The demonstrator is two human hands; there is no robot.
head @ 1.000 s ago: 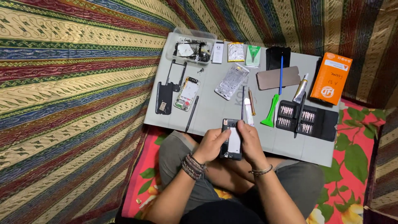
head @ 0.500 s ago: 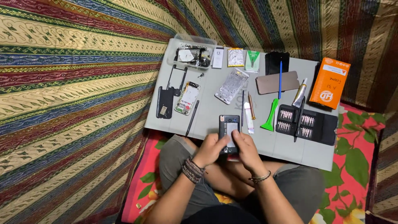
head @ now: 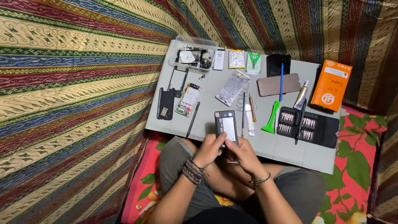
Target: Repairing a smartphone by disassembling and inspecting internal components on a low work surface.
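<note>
Both my hands hold an opened phone body (head: 226, 127), dark-framed with a pale battery showing, over the near edge of a grey work mat (head: 207, 105). My left hand (head: 210, 149) grips its lower left corner and wears dark bead bracelets at the wrist. My right hand (head: 241, 155) grips the lower right side. Just right of the phone lie a thin metal tool (head: 243, 110), a white tool (head: 249, 119) and a green plastic pry tool (head: 271, 117).
On the mat: a dark phone frame (head: 168, 101), a circuit board part (head: 188, 99), a clear case (head: 232, 87), a parts tray (head: 194, 56), a brown panel (head: 278, 84), a glue tube (head: 301, 95), a screwdriver bit kit (head: 306, 124), an orange box (head: 331, 85). Striped cloth lies left and behind.
The phone body has shifted slightly farther onto the mat in my hands, and my grip has moved down to its lower end. The view has drifted a little.
</note>
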